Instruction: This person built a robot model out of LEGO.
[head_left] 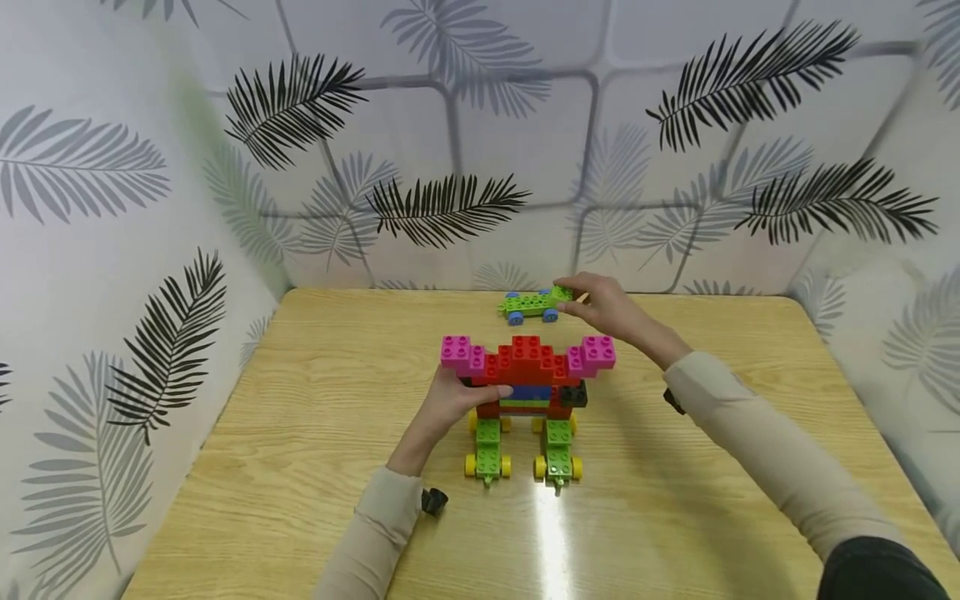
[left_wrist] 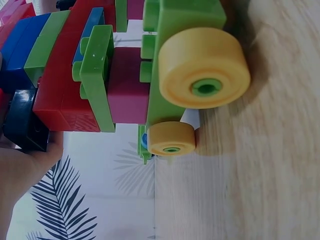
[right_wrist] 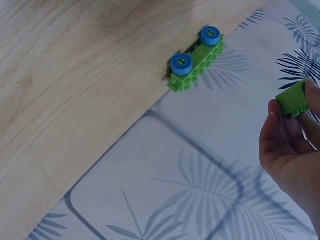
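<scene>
My left hand [head_left: 444, 402] holds the left side of a large toy-brick model [head_left: 525, 367], its thumb lying across the front. The model has pink ends, a red stepped top, a blue middle and black side bricks. It stands on two green wheeled bases with yellow wheels [left_wrist: 204, 67]. Farther back, my right hand [head_left: 603, 307] pinches a small green brick [right_wrist: 293, 98] between thumb and fingers. In the right wrist view that brick is apart from a green car base [right_wrist: 200, 59] with blue wheels, which sits near the table's far edge.
The wooden table [head_left: 322, 400] meets patterned walls [head_left: 420, 250] at the back and sides. Small black objects lie by each forearm, one near the left cuff [head_left: 433, 501] and one partly behind the right sleeve [head_left: 673, 402].
</scene>
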